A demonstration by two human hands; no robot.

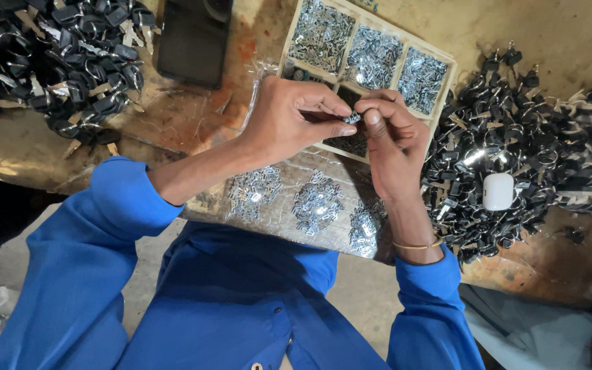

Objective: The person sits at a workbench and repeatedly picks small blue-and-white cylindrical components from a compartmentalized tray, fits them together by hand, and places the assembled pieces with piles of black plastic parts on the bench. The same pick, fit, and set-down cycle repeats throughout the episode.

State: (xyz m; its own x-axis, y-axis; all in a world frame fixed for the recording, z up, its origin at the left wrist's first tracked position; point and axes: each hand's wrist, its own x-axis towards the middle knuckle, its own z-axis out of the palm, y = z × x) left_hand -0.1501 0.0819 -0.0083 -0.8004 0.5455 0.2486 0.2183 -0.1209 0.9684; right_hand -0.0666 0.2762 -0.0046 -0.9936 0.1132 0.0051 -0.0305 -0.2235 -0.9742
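Note:
My left hand (289,120) and my right hand (395,140) meet over a wooden divided tray (447,63), fingertips pinching one small silvery metal part (353,118) between them. The tray's far compartments hold heaps of tiny shiny metal pieces (371,55); a nearer compartment under my hands holds darker pieces. Both arms wear blue sleeves, and a thin gold bangle (416,245) circles my right wrist.
A heap of black-headed keys (501,137) lies to the right with a small white case (498,190) on top. Another key heap (56,55) is at far left, a dark phone (193,41) beside it. Three small piles of metal bits (316,202) sit on plastic sheeting near me.

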